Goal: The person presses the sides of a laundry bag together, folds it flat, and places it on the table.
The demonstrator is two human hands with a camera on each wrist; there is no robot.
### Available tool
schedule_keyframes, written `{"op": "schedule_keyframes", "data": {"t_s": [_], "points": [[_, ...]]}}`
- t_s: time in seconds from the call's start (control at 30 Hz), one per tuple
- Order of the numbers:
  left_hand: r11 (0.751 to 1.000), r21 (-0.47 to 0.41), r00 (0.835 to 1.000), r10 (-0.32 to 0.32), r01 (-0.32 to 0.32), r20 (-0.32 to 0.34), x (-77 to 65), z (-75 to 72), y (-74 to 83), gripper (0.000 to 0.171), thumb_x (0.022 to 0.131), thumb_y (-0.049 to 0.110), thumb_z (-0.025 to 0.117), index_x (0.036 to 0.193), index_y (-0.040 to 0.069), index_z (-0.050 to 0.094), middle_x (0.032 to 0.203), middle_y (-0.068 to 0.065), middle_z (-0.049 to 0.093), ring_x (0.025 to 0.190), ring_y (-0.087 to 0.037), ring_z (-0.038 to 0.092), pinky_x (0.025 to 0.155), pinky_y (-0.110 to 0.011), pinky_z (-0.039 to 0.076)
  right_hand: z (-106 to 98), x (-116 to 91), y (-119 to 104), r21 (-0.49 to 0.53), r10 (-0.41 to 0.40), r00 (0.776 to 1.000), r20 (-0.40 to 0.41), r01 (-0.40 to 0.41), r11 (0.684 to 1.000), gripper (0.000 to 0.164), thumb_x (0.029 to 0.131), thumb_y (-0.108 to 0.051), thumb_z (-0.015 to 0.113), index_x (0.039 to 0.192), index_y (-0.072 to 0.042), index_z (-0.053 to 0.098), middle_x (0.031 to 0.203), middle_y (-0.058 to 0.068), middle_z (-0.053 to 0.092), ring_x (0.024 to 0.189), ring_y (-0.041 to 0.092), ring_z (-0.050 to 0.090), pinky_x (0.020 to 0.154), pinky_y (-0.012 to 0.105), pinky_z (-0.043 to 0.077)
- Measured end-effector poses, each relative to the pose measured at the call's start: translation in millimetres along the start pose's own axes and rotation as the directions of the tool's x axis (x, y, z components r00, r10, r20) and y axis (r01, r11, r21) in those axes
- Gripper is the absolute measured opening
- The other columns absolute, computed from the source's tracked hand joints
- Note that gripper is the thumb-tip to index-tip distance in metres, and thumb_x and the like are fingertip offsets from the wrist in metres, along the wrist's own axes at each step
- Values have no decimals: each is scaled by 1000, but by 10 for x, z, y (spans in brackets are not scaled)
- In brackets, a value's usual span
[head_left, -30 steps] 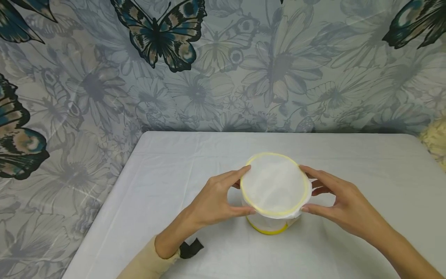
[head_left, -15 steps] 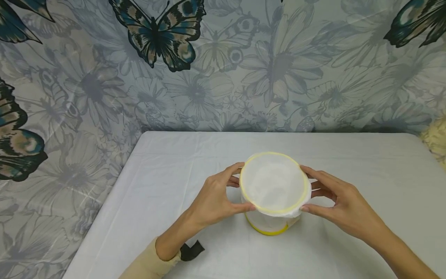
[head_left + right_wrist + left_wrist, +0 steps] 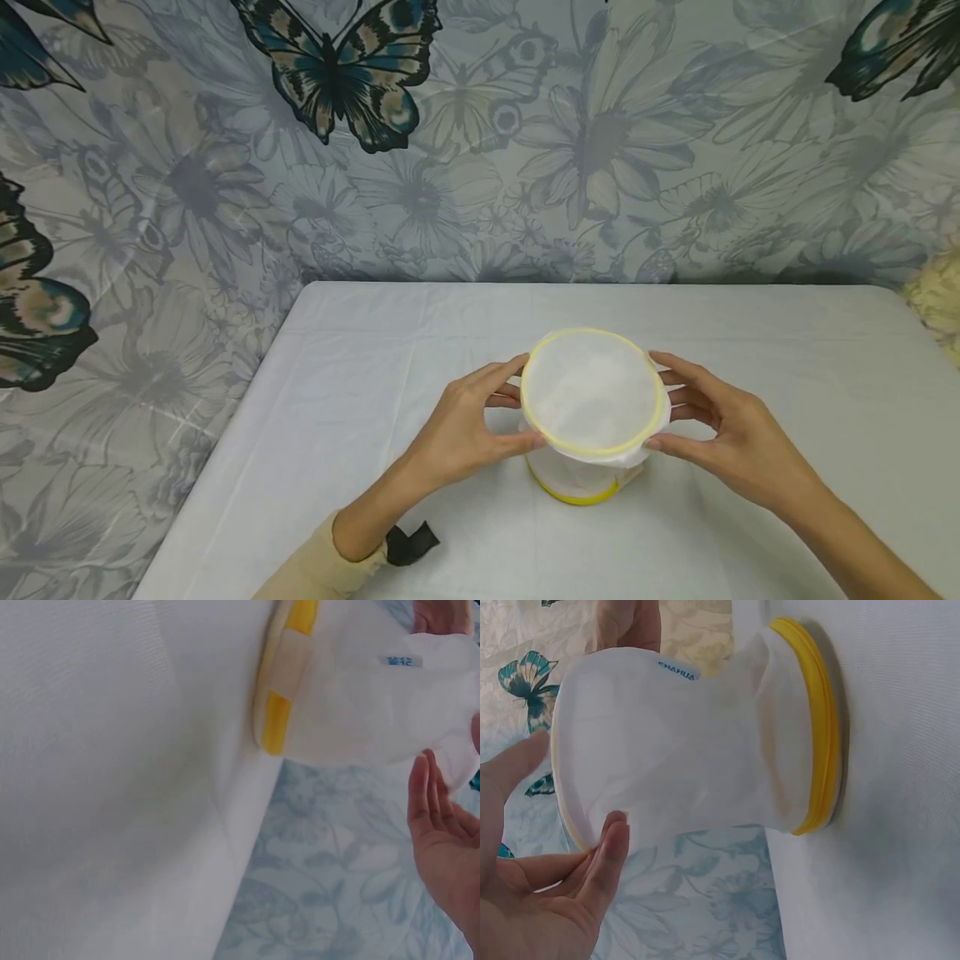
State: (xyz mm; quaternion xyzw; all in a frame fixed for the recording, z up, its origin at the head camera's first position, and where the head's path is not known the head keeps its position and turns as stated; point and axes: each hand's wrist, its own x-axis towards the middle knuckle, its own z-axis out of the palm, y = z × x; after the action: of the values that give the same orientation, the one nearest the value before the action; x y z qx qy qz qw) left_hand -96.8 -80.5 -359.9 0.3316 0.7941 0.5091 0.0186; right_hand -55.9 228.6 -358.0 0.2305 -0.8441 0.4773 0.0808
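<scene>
A white cylindrical mesh laundry bag stands upright on the table, its round top edged in pale yellow. Around its base runs a yellow zip band, with a beige tab across it in the right wrist view. My left hand holds the upper rim from the left, thumb toward me and fingers along the far side. Opposite it, my right hand holds the rim the same way. The left wrist view shows the bag's side narrowing toward the middle, and a small label near the top.
A white cloth covers the table. Behind and to the left hangs a floral and butterfly backdrop. A black strap end sticks out by the left sleeve. Something pale yellow and ruffled is at the right edge.
Both thumbs have shifted slightly upward along the near rim. The left index finger has drawn back a little from the top. The bag's base stays in almost the same spot.
</scene>
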Motion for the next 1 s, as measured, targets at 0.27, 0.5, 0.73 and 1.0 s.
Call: {"op": "schedule_keyframes", "data": {"t_s": [0.27,0.5,0.73,1.0], "points": [[996,31,996,-82,81,45,11,46,22,99,74,29,90,154,9,35,137,-2,56,104,-9,64,92,-21,52,59,4,24,-85,14,999,29,-11,996,109,64,-4,92,156,-15,34,122,2,57,96,2,63,87,11,49],[990,108,994,-98,93,42,36,70,23,101,72,30,91,154,7,36,133,-1,58,93,-10,63,81,-24,56,70,26,35,-166,-17,999,33,22,986,109,62,-11,94,154,-11,36,123,-4,52,99,0,60,85,10,49],[979,141,985,-160,150,57,56,65,40,99,74,28,90,155,9,35,129,-2,59,77,-10,62,64,-20,54,70,-9,17,-176,-17,998,64,28,984,112,62,-18,95,155,-9,34,127,-2,53,97,1,62,85,10,49],[980,-11,976,-195,196,95,64,75,37,98,76,10,88,155,6,30,142,-6,51,88,-7,67,74,-25,59,98,-30,13,-242,15,999,39,-5,970,107,64,-25,95,153,-12,37,128,1,56,93,3,64,79,12,51]]}}
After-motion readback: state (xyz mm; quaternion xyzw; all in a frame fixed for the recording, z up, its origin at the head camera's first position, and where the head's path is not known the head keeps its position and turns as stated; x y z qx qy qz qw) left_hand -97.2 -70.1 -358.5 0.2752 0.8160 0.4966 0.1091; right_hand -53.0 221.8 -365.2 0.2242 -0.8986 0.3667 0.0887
